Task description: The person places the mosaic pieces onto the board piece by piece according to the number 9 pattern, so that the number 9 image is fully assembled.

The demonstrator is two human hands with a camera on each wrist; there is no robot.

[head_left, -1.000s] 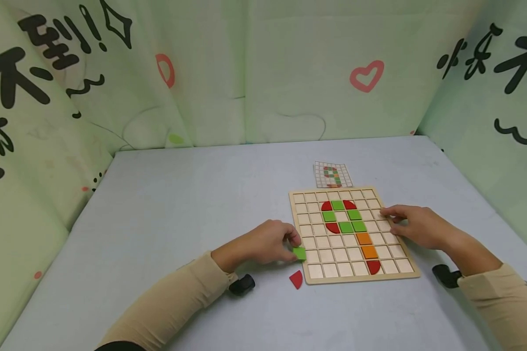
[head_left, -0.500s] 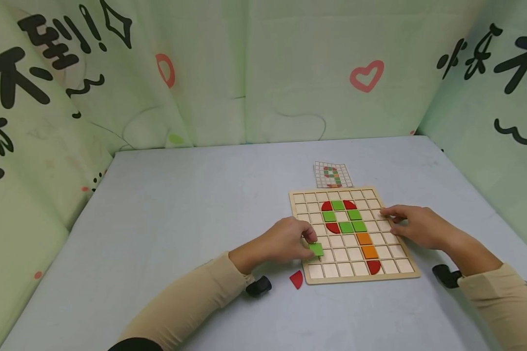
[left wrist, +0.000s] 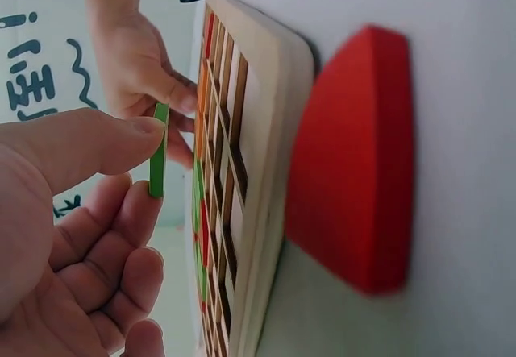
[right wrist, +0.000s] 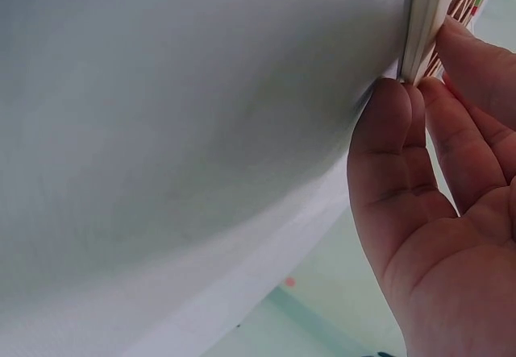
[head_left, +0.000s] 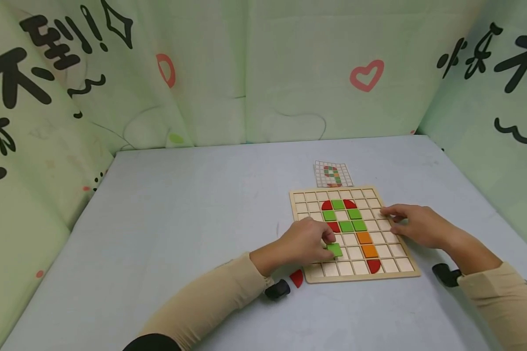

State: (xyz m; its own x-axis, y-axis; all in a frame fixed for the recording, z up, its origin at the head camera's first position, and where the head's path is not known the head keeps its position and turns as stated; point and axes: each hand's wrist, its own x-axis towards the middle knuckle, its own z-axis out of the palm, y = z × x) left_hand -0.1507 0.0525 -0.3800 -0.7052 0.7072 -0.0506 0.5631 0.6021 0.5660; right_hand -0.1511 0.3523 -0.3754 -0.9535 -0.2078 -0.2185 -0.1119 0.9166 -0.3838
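Observation:
Between thumb and fingertip, my left hand (head_left: 309, 241) pinches a green square tile (head_left: 334, 250), over the lower left cells of a wooden grid board (head_left: 360, 278). Seen edge-on in the left wrist view, the tile (left wrist: 159, 151) stands apart from the grid. My right hand (head_left: 419, 225) holds the board's right edge; in the right wrist view its thumb (right wrist: 476, 63) lies on the rim (right wrist: 426, 26), with fingers against the side. Set in the board are red quarter-round pieces (head_left: 350, 204), several green squares (head_left: 346, 226) and two orange squares (head_left: 369, 251).
A loose red quarter-round piece (head_left: 296, 278) lies on the table (head_left: 193, 204) just off the board's near left corner. Behind the board is a card (head_left: 333, 174) printed with a coloured grid pattern. A pale green curtain (head_left: 290, 73) surrounds the table's back and sides.
My left hand has carried the green square tile rightward, from the board's left edge to over its cells. My right hand has stayed at the right edge.

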